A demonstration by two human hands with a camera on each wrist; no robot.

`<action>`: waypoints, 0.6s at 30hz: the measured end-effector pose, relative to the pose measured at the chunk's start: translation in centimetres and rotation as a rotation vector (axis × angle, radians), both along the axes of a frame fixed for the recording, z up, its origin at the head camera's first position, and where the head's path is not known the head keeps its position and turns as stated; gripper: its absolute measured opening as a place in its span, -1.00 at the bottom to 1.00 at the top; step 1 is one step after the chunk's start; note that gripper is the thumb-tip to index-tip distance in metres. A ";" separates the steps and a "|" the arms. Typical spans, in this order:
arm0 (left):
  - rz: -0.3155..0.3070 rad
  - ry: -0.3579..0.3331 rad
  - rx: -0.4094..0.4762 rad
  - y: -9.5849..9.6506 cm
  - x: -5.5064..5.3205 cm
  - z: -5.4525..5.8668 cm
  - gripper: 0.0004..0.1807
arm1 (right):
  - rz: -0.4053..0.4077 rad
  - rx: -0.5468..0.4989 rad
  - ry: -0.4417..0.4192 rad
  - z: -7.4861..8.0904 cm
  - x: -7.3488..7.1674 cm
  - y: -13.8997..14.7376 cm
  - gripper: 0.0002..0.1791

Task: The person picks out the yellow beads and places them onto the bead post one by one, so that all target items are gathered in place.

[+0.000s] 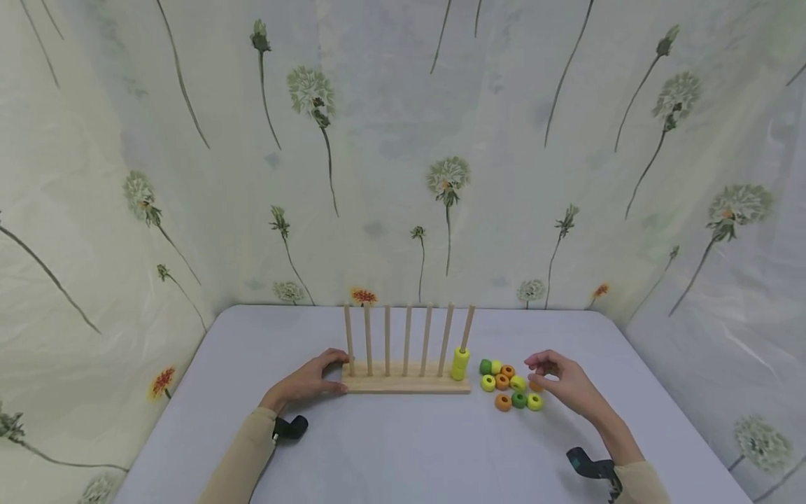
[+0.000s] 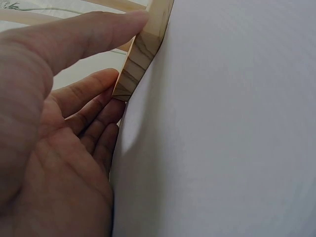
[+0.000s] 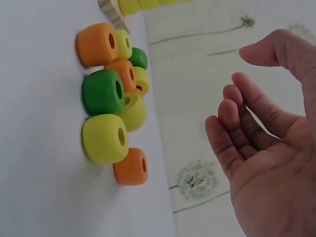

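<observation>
A wooden peg rack with several upright pegs stands in the middle of the table. Yellow beads are stacked on its rightmost peg. My left hand grips the rack's left end, the thumb at the front edge and the fingers behind. In the left wrist view the thumb lies against the end of the base. To the right of the rack sit loose orange, green and yellow beads. My right hand hovers over their right side, fingers loosely bent and apart from the thumb, holding nothing.
The white tabletop carries the rack and beads. Behind it hangs a curtain printed with dandelions. Black wrist cameras are strapped to both forearms. One orange bead sits at the group's right edge, beneath my right hand.
</observation>
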State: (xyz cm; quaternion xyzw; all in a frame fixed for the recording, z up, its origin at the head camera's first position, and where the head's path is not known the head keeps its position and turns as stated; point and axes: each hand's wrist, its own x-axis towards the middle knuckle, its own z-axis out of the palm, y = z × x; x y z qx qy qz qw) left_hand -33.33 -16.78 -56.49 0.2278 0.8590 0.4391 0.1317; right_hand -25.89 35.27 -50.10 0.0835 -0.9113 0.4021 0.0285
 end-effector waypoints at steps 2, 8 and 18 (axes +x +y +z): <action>-0.002 0.005 0.001 0.0 0.0 0.0 -0.28 | -0.004 0.009 -0.001 -0.3 0.1 0.3 -0.59; -0.022 0.006 0.004 0.0 -0.2 0.0 -0.29 | -0.027 0.030 -0.028 -1.0 0.5 1.0 -0.57; -0.026 0.009 0.013 -0.1 -0.2 -0.2 -0.29 | -0.065 0.017 -0.152 -2.8 0.8 1.8 -0.61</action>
